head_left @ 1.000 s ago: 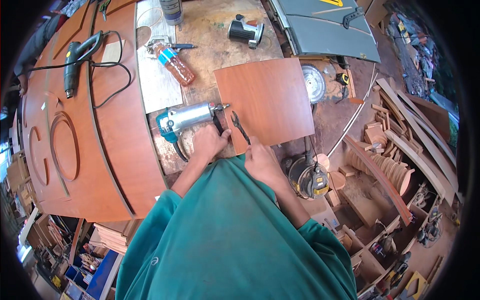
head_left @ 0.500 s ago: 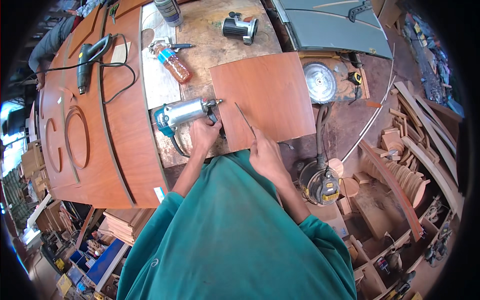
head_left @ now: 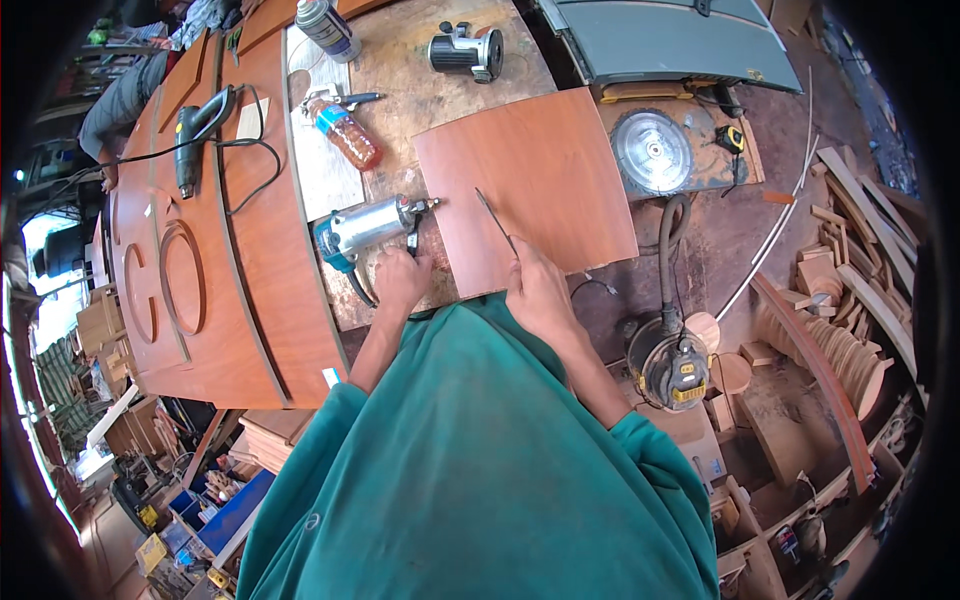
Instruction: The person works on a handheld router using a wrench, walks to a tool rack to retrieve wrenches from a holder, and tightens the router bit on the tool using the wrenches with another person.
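Observation:
A reddish-brown square wood panel (head_left: 560,190) lies in front of me on the workbench. My right hand (head_left: 540,290) is closed on the end of a thin dark file-like tool (head_left: 494,221), which slants over the panel with its tip pointing away from me. Just off the panel's left edge, my left hand (head_left: 402,280) is curled closed; whatever its fingers might hold is hidden. Right above that hand lies a trim router (head_left: 372,228) with a silver body and teal end, its bit pointing at the panel.
Beyond the router lie a bottle of reddish liquid (head_left: 348,138), a spray can (head_left: 328,30) and a black router base (head_left: 466,54). A heat gun (head_left: 190,140) rests on wood sheets at left, near another person's sleeve (head_left: 122,110). A saw blade (head_left: 650,150) and tape measure (head_left: 731,139) lie at right.
My left hand has drawn back slightly toward me from the router and curled up. The right hand keeps the thin tool over the panel. The whole view has shifted a little.

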Available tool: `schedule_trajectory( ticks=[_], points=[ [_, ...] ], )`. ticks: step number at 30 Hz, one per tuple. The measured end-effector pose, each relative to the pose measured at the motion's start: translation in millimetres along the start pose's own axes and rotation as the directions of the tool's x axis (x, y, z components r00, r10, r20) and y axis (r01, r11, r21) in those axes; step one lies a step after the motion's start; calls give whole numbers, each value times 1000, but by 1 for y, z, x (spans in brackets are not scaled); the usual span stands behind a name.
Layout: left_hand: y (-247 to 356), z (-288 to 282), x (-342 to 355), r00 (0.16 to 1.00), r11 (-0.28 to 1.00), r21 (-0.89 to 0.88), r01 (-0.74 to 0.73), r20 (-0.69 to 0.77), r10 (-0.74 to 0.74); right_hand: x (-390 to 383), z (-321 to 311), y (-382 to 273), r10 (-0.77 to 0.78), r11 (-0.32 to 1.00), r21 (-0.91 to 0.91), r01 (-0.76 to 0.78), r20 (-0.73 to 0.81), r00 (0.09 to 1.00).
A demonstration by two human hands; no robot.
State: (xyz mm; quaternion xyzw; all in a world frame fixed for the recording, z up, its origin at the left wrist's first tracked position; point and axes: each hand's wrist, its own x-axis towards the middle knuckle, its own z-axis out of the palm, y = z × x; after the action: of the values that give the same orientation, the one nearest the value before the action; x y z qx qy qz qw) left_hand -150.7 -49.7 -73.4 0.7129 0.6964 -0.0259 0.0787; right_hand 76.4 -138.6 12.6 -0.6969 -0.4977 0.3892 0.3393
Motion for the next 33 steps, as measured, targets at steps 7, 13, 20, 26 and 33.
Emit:
schedule_trajectory(
  ticks=[7,13,20,26,33],
  points=[
    [12,-34,17,871,833,-478,277,492,-7,3,17,15,-94,995,38,97,-80,992],
    [9,-86,-10,788,358,-763,538,606,108,9,12,9,-31,999,25,33,-76,997],
    [34,-129,-25,952,890,-451,62,294,83,12,15,-2,49,998,32,-49,2,999],
    [22,-136,36,979,870,-488,-64,140,150,9,20,-3,24,1000,7,-25,46,999],
    [12,-156,149,892,895,-442,-60,380,247,6,24,-3,-6,1000,14,5,39,999]
  ],
)
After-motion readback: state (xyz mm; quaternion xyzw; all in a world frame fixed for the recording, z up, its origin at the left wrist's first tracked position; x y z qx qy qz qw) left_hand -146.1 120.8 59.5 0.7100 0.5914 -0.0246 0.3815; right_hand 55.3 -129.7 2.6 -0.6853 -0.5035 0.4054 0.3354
